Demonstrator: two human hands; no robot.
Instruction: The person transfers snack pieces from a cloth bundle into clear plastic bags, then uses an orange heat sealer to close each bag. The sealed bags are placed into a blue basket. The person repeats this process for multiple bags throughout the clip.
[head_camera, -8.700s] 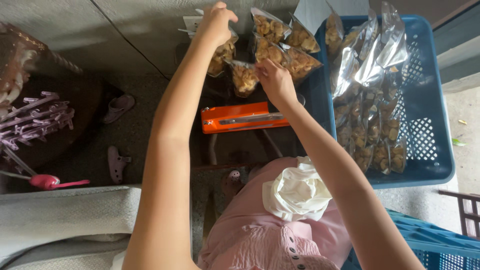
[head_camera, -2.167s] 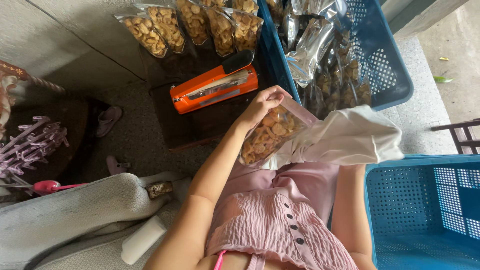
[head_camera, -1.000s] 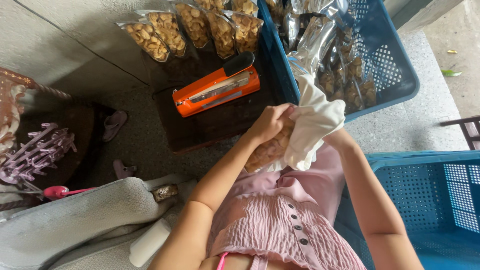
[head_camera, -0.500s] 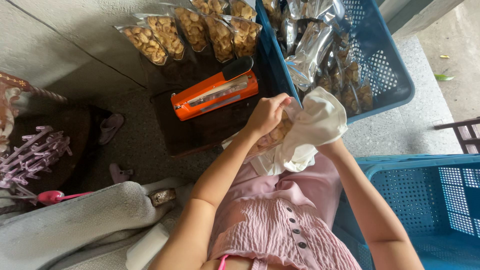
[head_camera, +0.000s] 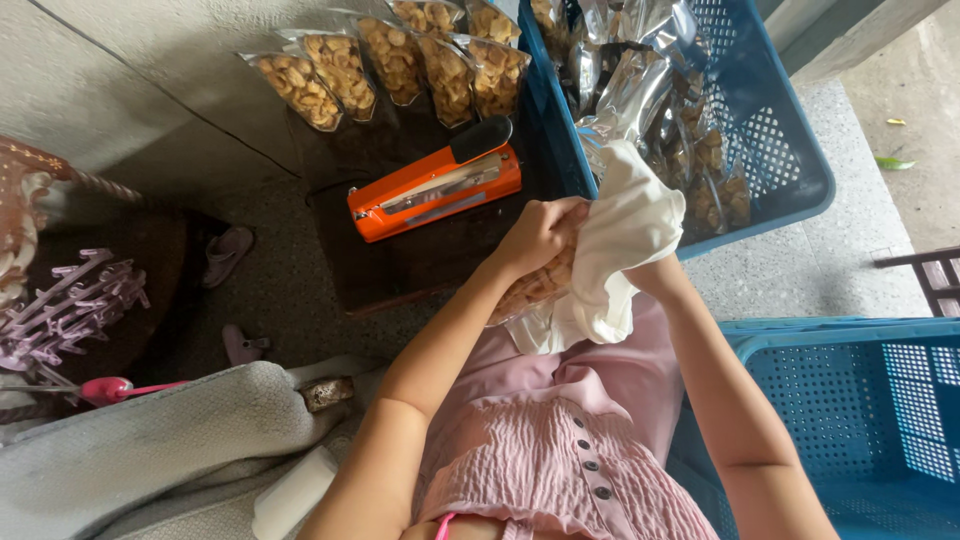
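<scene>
My left hand (head_camera: 538, 232) grips the top of a clear bag of brown snacks (head_camera: 530, 288) held over my lap. A white cloth (head_camera: 622, 240) covers my right hand, which is hidden beneath it; the cloth presses against the right side of the bag. Just beyond my hands an orange heat sealer (head_camera: 435, 182) lies on a dark low stand (head_camera: 400, 270).
Several filled snack bags (head_camera: 390, 60) lie in a row on the floor past the sealer. A blue crate (head_camera: 770, 150) of silvery bags stands at the upper right, another blue crate (head_camera: 870, 420) at the lower right. Grey fabric (head_camera: 160, 450) and purple hangers (head_camera: 70, 310) lie at left.
The bag and cloth have risen from my lap toward the sealer. The cloth, earlier spread on my lap, is now bunched over my right hand against the bag.
</scene>
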